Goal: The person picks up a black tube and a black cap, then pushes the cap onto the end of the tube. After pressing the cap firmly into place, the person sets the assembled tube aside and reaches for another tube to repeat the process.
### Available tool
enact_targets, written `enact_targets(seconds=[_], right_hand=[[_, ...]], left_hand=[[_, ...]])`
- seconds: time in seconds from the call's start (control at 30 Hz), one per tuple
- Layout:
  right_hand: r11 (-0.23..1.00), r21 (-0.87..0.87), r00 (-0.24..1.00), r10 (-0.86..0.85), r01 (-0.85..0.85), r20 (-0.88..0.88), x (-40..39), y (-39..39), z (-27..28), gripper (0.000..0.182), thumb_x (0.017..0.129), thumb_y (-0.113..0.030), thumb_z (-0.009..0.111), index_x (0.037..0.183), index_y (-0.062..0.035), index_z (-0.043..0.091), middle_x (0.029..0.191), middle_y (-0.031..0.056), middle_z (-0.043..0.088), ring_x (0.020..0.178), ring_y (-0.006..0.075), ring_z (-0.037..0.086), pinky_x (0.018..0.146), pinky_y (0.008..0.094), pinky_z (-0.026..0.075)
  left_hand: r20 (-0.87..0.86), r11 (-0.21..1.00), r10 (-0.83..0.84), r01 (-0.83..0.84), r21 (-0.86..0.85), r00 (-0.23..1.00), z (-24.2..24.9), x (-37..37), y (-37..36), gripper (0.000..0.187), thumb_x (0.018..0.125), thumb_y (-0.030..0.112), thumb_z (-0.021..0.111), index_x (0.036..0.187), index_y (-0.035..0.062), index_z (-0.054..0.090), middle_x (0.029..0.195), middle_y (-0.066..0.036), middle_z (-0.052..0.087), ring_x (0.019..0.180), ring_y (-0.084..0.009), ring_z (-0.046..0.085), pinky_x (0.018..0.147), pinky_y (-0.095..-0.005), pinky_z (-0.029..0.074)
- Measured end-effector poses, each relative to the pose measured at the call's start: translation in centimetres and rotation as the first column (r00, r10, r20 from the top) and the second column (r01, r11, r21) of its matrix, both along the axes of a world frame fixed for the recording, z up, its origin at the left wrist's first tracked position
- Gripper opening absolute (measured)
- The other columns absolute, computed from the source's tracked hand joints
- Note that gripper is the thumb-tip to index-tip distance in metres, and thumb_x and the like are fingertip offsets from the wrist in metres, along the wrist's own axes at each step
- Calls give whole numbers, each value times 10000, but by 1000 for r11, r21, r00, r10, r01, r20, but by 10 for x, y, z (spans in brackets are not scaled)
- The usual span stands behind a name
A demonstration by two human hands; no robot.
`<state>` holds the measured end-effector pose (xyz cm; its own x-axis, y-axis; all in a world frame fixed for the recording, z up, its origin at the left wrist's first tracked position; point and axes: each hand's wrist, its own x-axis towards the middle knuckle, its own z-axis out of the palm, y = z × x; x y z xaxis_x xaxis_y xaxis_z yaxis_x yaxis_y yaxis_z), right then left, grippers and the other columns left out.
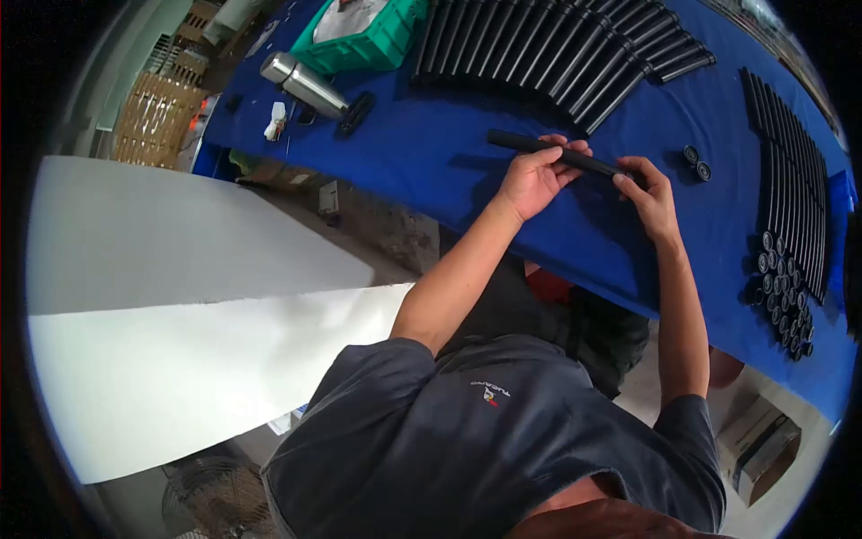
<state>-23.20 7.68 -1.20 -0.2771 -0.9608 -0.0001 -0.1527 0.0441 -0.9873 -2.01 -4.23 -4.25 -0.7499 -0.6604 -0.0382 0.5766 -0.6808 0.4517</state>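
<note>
A black tube (530, 144) is held above the blue-covered table, slanting down to the right. My left hand (539, 177) is closed around its middle, thumb on top and fingers beneath. At the tube's right end, the thumb and fingers of my right hand (648, 190) close on it and partly hide that end. Two black round caps (697, 163) lie on the cloth just right of my right hand. Beyond my hands, several black tubes (539, 54) with wider end pieces lie side by side in a fanned row.
At the right lie a row of thin black tubes (790, 180) and a cluster of black caps (786, 292). A green bin (373, 45), a steel flask (305, 85) and a small white item (276, 121) are at the back left. A white panel (206, 359) stands left of my body.
</note>
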Motion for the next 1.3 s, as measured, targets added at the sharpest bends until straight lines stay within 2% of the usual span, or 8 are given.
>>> enact_targets(seconds=[0.2,0.43,0.57,0.73,0.87,0.93,1.13,1.3], right_hand=[[999,-38,999,-32,31,-35,3,-2,-4,331,925,-169,730,1191,14,663,862,16,644,723,77,578,662,239,453],[983,44,983,-179,181,-42,14,4,9,326,946,-186,709,1215,-9,658,900,14,647,715,69,563,578,212,433],[909,-180,926,-377,375,27,7,13,-13,432,957,-228,711,1337,-52,604,1221,96,658,943,117,627,569,221,483],[853,-258,882,-471,453,-10,47,106,13,263,960,-154,697,1192,-34,671,1071,66,696,817,116,631,610,252,506],[958,-206,889,-267,201,-373,105,170,14,139,944,-134,693,964,3,696,861,166,680,745,274,672,668,377,520],[990,-95,922,-136,108,-364,128,179,5,140,947,-136,685,954,3,684,864,192,674,766,338,673,678,405,525],[991,132,841,52,23,-538,123,177,-66,155,954,-128,569,1013,-28,672,962,203,696,937,428,675,815,517,547],[891,455,744,307,-5,-593,85,168,-113,348,967,-255,573,1245,-57,637,1127,253,677,1064,445,641,942,544,499]], left_hand=[[7,1000,24,-24,-5,1000,-2,0,0,162,960,67,617,1098,93,697,1265,-191,679,1286,-341,600,1120,-493,471],[-27,996,77,-76,37,997,-2,-1,4,182,1013,251,642,1113,101,664,1264,-172,681,1279,-330,602,1119,-498,459],[-34,997,76,-75,12,997,-12,-6,1,278,1018,359,629,1114,99,637,1284,-167,670,1291,-322,586,1090,-476,471],[-86,993,38,-27,118,996,-20,-8,-6,444,1049,459,512,1095,31,621,1315,-235,620,1321,-396,544,1136,-538,460],[-55,999,26,-24,42,998,-20,-6,-8,546,1028,533,497,1134,21,655,1322,-255,623,1321,-402,548,1139,-535,464],[-43,1000,13,-13,1,999,-17,-3,-8,509,1030,525,504,1164,52,636,1331,-238,617,1315,-382,556,1132,-515,467],[1,1000,15,-15,-24,1000,-15,-1,-9,506,1027,534,509,1162,64,639,1338,-233,616,1310,-374,561,1145,-505,455],[5,1000,17,-17,-13,1000,-18,-2,-11,493,1009,543,545,1148,82,648,1300,-196,654,1302,-359,573,1139,-500,448]])
